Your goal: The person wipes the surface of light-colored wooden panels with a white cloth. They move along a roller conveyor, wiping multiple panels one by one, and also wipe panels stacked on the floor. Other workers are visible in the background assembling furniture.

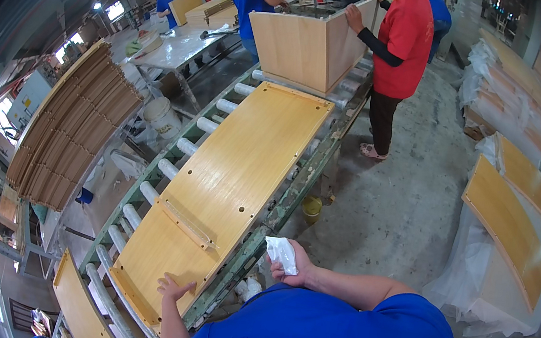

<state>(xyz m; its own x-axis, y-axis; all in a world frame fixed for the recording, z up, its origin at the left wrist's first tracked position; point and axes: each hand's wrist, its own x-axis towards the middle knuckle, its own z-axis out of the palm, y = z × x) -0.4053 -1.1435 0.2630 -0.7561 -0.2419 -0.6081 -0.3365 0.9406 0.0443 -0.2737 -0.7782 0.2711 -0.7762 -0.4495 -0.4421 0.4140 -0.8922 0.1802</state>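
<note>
A long varnished wooden panel [228, 156] with small round holes lies on the roller conveyor [134, 219] in front of me. A narrow wooden strip [186, 224] crosses it near its closer half. My left hand [174, 288] rests near the panel's close end, fingers spread and holding nothing. In my right hand [298, 268], close to my body and beyond the conveyor's right rail, is a crumpled white cloth [281, 255]. My right fingers are wrapped round it and partly hidden by it.
Farther along the conveyor stands a wooden cabinet box [293, 49], with a person in red [403, 43] beside it. Stacked brown boards [76, 136] rise at the left. Wrapped panels [509, 221] lie at the right. A yellow bucket [311, 208] sits under the conveyor's right edge.
</note>
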